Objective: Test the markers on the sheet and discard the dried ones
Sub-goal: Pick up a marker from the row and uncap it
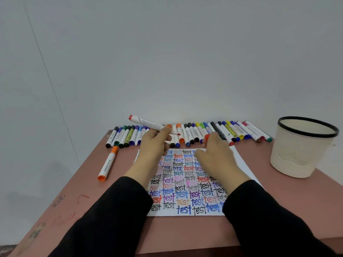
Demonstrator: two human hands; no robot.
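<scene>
The left hand [156, 143] is holding the red-tipped white plastic marker [148, 123] above the word-covered white paper sheet [187, 191], fingers [165, 131] clamped mid-barrel on its light, stiff tube (probably slippery), while the right hand [213, 151] is pinching a small red cap [207, 136].

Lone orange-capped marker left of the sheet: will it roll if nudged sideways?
Probably rolls: the orange-capped white marker has a round barrel and lies free on the flat reddish table. Likely stiff and light: slim plastic tube.

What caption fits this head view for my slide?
Over the test-covered sheet, the left hand holds an uncapped red marker; the right hand pinches a red cap.
</scene>
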